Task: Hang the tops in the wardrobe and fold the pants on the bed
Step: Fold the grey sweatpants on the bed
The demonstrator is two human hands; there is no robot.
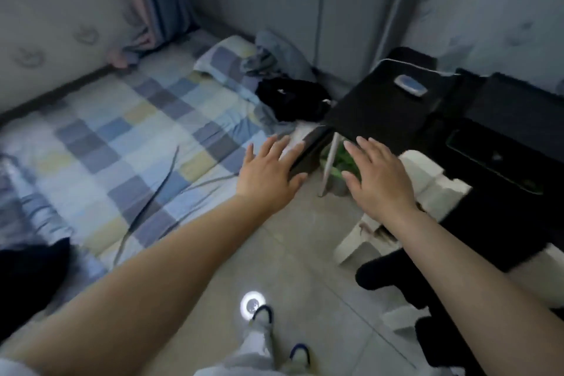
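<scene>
While both arms reach forward, left hand (268,171) and right hand (377,175) spread flat, holding nothing, black garment (293,98) bunched at bed's (122,119) far corner, beside checked pillow (227,59).

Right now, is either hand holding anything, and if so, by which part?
Nothing is held. The left hand and right hand are both stretched forward with fingers spread, in the air above the floor, short of the black garment on the bed.
</scene>
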